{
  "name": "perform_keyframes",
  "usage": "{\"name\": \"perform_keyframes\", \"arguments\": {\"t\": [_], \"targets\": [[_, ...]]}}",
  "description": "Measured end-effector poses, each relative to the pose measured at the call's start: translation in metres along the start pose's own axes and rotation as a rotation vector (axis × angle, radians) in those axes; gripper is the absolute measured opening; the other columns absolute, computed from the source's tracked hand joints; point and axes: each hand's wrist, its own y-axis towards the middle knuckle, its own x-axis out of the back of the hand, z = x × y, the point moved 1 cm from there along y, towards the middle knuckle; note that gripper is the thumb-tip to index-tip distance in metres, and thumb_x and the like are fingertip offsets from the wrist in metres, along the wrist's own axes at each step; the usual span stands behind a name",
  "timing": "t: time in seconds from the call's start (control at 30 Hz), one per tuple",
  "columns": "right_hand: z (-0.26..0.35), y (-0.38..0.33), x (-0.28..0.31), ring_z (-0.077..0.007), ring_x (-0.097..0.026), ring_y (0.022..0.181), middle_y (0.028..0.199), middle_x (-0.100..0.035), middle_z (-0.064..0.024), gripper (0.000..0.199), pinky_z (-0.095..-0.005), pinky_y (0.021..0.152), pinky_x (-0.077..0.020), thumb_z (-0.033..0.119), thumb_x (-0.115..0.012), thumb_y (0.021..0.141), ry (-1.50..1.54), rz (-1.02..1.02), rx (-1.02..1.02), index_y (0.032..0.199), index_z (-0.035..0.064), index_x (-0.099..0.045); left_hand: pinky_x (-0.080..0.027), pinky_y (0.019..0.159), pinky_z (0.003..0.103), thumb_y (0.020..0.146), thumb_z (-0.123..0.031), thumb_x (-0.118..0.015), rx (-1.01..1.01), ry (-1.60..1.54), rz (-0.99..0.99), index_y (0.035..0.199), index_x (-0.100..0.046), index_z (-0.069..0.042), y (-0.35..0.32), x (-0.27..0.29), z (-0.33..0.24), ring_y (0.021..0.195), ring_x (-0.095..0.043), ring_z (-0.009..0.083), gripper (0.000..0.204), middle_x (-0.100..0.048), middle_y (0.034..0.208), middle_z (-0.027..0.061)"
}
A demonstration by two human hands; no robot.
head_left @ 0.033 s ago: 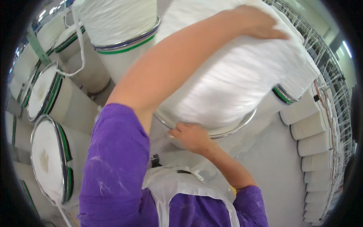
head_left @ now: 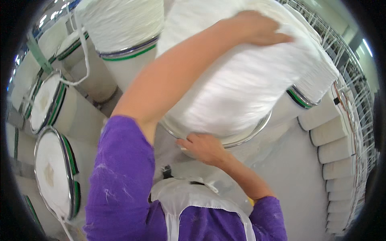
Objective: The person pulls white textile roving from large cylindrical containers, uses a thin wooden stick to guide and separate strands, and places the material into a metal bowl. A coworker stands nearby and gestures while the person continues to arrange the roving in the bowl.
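Note:
A tall can heaped with coiled white fibre (head_left: 241, 84) fills the middle of the view, tilted toward me. Its shiny metal rim (head_left: 249, 134) shows below the fibre. My left arm, in a purple sleeve, reaches over the heap, and my left hand (head_left: 257, 28) lies flat on top of the fibre, pressing it. My right hand (head_left: 203, 146) is under the heap, its fingers curled on the near part of the metal rim. I wear a white apron (head_left: 193, 201).
More fibre-filled cans with metal and green rims stand at the left (head_left: 52, 176) (head_left: 46, 100) and at the top (head_left: 124, 28). A row of white bobbins (head_left: 333, 148) and a frame strung with threads (head_left: 354, 80) line the right side.

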Motion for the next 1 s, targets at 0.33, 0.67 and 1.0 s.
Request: {"name": "perform_keyframes", "arguments": {"t": [0.33,0.67,1.0], "targets": [[-0.069,-0.078,0.007,-0.0283,-0.057,0.109,0.119,-0.062,-0.0061,0.033,-0.0428,0.092,-0.0420,0.033,-0.067,0.081,-0.210,0.012,-0.133,0.105,0.0107,-0.064,-0.047,0.083,0.042,0.065,-0.038,-0.076,-0.076,-0.025,-0.379,0.113,-0.063,-0.005,-0.247,-0.044,0.009,0.098,-0.058,0.0309,0.059,-0.061,0.108,0.0137],[-0.007,-0.052,-0.021,-0.0241,-0.057,0.084,0.092,-0.060,-0.0067,0.021,-0.0417,0.075,-0.0429,0.027,-0.060,0.086,-0.226,-0.179,-0.160,0.098,0.0096,-0.059,-0.045,0.090,0.047,0.064,-0.046,-0.075,-0.092,0.103,-0.505,0.099,-0.068,-0.008,-0.266,-0.053,0.033,0.101,-0.060,0.0319,0.053,-0.065,0.105,0.0096],[0.092,-0.022,-0.042,-0.0170,-0.059,0.063,0.074,-0.053,-0.0049,0.028,-0.0287,0.056,-0.0512,0.034,-0.056,0.091,-0.223,-0.448,0.056,0.090,0.0057,-0.057,-0.041,0.096,0.050,0.078,-0.042,-0.062,-0.175,0.019,-0.475,0.107,-0.065,0.003,-0.286,0.021,0.058,0.109,-0.057,0.0395,0.053,-0.063,0.116,0.0174]]}}
